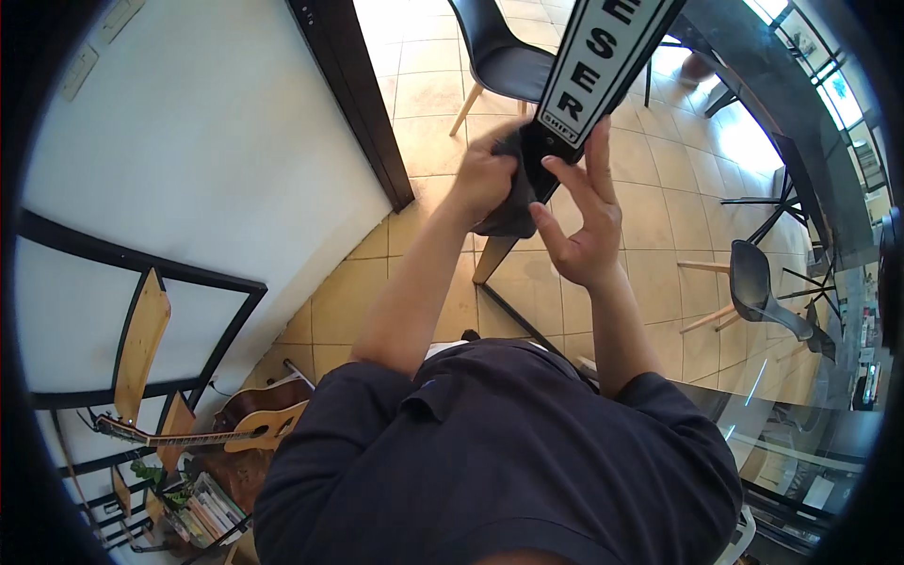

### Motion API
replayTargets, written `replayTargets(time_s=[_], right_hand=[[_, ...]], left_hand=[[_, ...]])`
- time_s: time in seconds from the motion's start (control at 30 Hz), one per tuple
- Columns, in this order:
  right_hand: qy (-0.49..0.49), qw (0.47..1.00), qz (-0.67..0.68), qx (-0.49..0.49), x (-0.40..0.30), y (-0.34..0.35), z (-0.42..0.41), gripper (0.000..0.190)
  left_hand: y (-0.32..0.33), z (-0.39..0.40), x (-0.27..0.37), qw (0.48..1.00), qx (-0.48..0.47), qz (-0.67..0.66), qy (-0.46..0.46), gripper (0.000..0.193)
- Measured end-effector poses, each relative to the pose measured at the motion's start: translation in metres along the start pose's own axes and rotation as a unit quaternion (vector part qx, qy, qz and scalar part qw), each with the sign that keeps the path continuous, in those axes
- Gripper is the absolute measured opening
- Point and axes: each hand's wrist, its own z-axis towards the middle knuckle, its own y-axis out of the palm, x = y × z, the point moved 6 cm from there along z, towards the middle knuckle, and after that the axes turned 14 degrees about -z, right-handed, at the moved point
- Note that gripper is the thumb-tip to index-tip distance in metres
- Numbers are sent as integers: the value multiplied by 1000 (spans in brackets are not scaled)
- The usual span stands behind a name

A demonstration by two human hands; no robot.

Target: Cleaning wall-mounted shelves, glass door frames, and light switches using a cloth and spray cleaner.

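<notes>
A long black sign (pixel 600 63) with a white panel and large black lettering slants up and out of the top of the view. Bunched in my left hand (pixel 484 180) is a dark grey cloth (pixel 512 212), pressed to the left side of the sign's black lower end. My right hand (pixel 586 219) is at the opposite edge with its fingers spread. One fingertip lies on the sign's front and another finger runs up along its right edge. Below the cloth, a tapered wooden piece (pixel 494 258) meets a dark bar (pixel 519 314) near the floor.
A black chair with wooden legs (pixel 512 67) stands behind the sign, and another chair (pixel 752 282) is at the right. On the left are a white wall (pixel 212 106), a dark post (pixel 353 106), and black-framed shelves (pixel 141 339). Guitars (pixel 261 427) and books (pixel 208 512) sit lower left.
</notes>
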Motion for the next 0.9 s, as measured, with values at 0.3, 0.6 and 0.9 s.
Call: replayTargets(time_s=[0.3, 0.6, 0.9], right_hand=[[5, 997, 76, -6, -2, 8, 16, 40], [32, 947, 54, 316, -16, -22, 17, 34], [-75, 964, -49, 249, -35, -11, 59, 40]], left_hand=[[99, -2, 97, 813, -34, 386, 434, 63], [158, -17, 94, 629, -243, 611, 415, 59], [105, 19, 53, 283, 0, 814, 507, 56]])
